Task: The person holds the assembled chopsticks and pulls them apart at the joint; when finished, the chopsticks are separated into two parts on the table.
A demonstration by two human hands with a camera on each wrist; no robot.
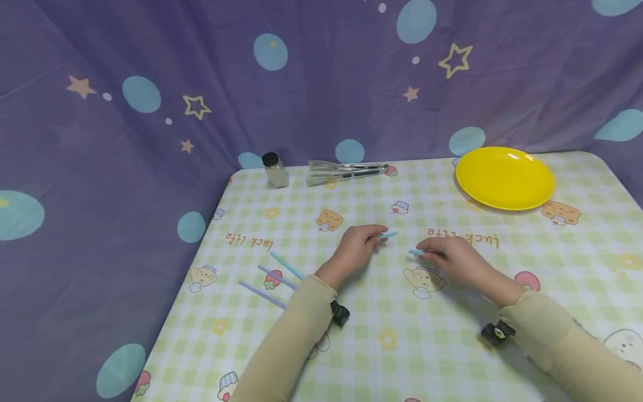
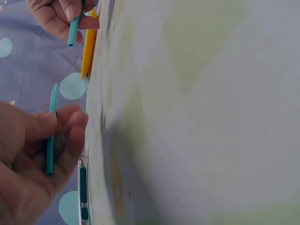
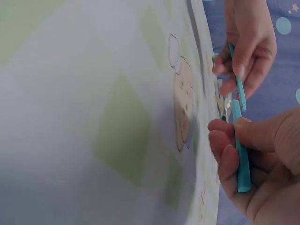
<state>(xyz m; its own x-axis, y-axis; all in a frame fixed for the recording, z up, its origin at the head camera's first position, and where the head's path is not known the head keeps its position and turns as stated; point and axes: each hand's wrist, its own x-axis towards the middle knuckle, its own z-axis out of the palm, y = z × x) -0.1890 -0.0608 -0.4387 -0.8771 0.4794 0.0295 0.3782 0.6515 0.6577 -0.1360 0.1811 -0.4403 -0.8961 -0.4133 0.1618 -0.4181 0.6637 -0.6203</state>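
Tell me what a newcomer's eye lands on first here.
Probably the bright yellow plate at the back right of the table. Next, the two hands near the middle, each pinching a short turquoise stick. Behind the table hangs a purple cloth with stars and blue spots.

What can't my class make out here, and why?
Head: near ends of three sticks, hidden by left sleeve.
Head: contents of the jar, too small.
Left wrist: part of the yellow plate, behind the right grip.
Left wrist: part of the tongs, beyond the bottom edge.
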